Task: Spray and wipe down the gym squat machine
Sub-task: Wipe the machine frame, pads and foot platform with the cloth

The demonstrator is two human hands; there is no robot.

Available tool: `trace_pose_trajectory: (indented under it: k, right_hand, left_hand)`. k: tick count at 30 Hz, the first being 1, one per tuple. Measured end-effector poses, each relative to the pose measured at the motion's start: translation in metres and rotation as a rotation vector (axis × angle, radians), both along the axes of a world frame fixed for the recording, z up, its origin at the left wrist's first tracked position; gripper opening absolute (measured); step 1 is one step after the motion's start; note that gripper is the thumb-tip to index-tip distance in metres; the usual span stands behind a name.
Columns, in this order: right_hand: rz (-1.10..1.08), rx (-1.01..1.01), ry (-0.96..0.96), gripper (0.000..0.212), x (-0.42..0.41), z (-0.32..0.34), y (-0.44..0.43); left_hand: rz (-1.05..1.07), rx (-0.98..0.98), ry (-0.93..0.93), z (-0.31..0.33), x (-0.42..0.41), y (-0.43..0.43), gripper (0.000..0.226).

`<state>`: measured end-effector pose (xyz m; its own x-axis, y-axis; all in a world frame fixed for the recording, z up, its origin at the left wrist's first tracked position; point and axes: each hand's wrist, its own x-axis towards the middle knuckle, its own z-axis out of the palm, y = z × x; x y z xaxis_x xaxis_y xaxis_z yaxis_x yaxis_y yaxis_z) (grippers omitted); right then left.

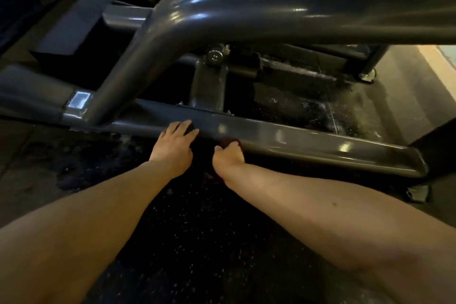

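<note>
— Where are the hands?
— The left hand [172,145] rests with loose fingers on the lowest rail [296,138] of the squat machine [271,7], at the floor mat's [197,229] far edge. The right hand [228,155] is curled against the rail's near face; gripping what, I cannot tell.
— And the machine?
— Probably heavy, rigid and immovable, with glossy grey paint that looks slick. Brace on that rail. The bent tube [153,39] rises behind it.

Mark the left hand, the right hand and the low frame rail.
left hand [172,142]: head view, back of hand.
right hand [228,159]: head view, back of hand.
low frame rail [308,141]: head view, bare top face.
</note>
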<state>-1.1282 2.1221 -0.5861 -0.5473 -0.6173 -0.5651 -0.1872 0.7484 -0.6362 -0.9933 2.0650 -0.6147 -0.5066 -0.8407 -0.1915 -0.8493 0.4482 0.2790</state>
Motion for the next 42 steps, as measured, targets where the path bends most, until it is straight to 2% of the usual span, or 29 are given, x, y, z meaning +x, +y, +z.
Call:
trace_pose_trajectory:
  k: [4,7,10,12,14,16,22,25,28,30,32,34,36,39,42]
  right_hand:
    - [-0.095,-0.114,-0.176,0.031,-0.015,0.008,0.023]
    - [-0.122,-0.128,-0.301,0.040,-0.018,0.011,0.029]
    - [-0.082,-0.171,-0.447,0.021,-0.017,0.023,0.028]
    - [-0.026,-0.189,-0.444,0.020,-0.016,0.024,0.025]
    - [0.063,-0.208,-0.344,0.026,-0.012,0.023,0.023]
    - [0.122,-0.233,-0.272,0.031,-0.012,0.018,0.024]
    - [0.197,-0.202,-0.375,0.045,-0.013,0.011,0.022]
    - [0.205,-0.161,-0.425,0.055,-0.015,0.007,0.019]
    - [0.267,-0.156,-0.465,0.042,-0.021,0.009,0.013]
    - [0.285,-0.194,-0.327,0.040,-0.033,0.010,0.004]
    - [0.236,-0.219,-0.036,0.042,-0.050,0.006,-0.005]
    - [0.261,-0.136,0.292,0.047,-0.069,0.004,-0.012]
    - [0.366,-0.004,0.527,0.050,-0.085,-0.002,-0.012]
    - [0.520,0.234,0.643,0.058,-0.102,-0.011,-0.005]
    - [0.593,0.279,0.693,0.063,-0.106,-0.019,-0.001]
  left_hand:
    - [0.016,0.091,0.224,0.017,0.004,-0.001,0.044]
    - [0.115,0.358,0.466,0.032,-0.003,0.010,0.027]
    - [0.346,0.717,0.769,0.036,-0.015,0.028,0.018]
    - [0.505,0.857,0.902,0.038,-0.019,0.038,0.026]
    - [0.592,0.898,0.956,0.039,-0.018,0.048,0.035]
    - [0.652,0.928,0.998,0.040,-0.016,0.055,0.034]
    - [0.776,0.935,1.027,0.033,-0.012,0.061,0.030]
    - [0.810,0.850,1.018,0.031,-0.014,0.061,0.029]
    - [0.879,0.740,1.007,0.023,-0.012,0.054,0.028]
    - [0.973,0.649,1.008,0.016,-0.001,0.043,0.026]
    - [1.082,0.491,0.981,0.012,0.016,0.029,0.028]
    - [1.187,0.295,0.899,0.009,0.038,0.012,0.029]
    - [1.263,0.223,0.836,0.005,0.054,-0.002,0.029]
    - [1.319,0.312,0.870,-0.003,0.053,-0.019,0.032]
    - [1.409,0.403,1.056,-0.007,0.035,-0.027,0.038]
